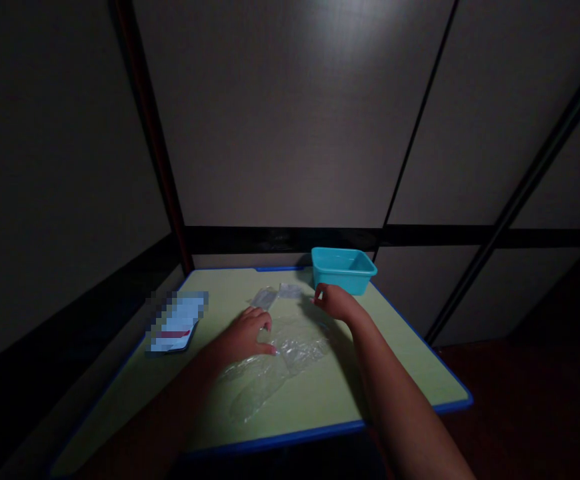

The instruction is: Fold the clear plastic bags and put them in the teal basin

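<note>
Crumpled clear plastic bags (297, 350) lie spread across the middle of the table. My left hand (247, 333) rests at their left edge, its thumb and fingers apart and nothing visibly gripped. My right hand (335, 301) is over the table in front of the blue basin, fingertips pinched together. Whatever those fingertips hold, if anything, is too small to make out. Two small flat clear packets lie beyond the bags: one packet (264, 298) is just past my left fingers, and a paler packet (290, 291) is left of my right fingertips.
A turquoise plastic basin (344, 279) stands at the table's back right corner. On the left lies a pixelated flat, pale blue object (180, 323) with a dark edge. The pale green table (320, 407) has a blue rim, with panelled walls behind and to the left.
</note>
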A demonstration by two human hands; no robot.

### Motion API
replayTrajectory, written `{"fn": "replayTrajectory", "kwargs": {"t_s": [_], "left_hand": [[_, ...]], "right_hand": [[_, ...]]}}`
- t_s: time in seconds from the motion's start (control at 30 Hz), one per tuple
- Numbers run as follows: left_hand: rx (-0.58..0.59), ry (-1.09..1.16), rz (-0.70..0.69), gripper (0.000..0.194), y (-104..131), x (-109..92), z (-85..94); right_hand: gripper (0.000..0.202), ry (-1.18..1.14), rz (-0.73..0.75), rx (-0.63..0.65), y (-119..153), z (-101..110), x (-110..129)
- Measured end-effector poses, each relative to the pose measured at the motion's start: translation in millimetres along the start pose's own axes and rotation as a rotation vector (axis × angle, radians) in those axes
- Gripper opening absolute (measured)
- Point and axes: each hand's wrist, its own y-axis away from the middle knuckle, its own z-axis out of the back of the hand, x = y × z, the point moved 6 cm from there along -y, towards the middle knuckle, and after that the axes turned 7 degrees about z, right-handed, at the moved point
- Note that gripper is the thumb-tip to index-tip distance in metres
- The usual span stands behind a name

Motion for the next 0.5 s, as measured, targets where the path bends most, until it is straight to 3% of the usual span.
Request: {"fn": "replayTrajectory", "kwargs": {"t_s": [0.13, 0.27, 0.4, 0.5], "left_hand": [[-0.009, 0.037, -0.006, 0.019, -0.8, 2.8, 0.6], [0.003, 0.122, -0.016, 0.008, -2.8, 5.2, 2.4], [0.028, 0.220, -0.050, 0.010, -5.3, 3.0, 2.8], [0.040, 0.265, -0.001, 0.011, -6.5, 5.2, 1.7]], "right_hand": [[0.014, -0.011, 0.257, 0.033, -0.4, -18.4, 33.4], [0.021, -0.008, 0.477, -0.036, -0.2, -37.2, 59.9], [0.029, -0.015, 0.533, 0.005, -6.4, -54.3, 70.4], [0.041, -0.171, 0.521, 0.083, -12.9, -66.2, 73.8]]}}
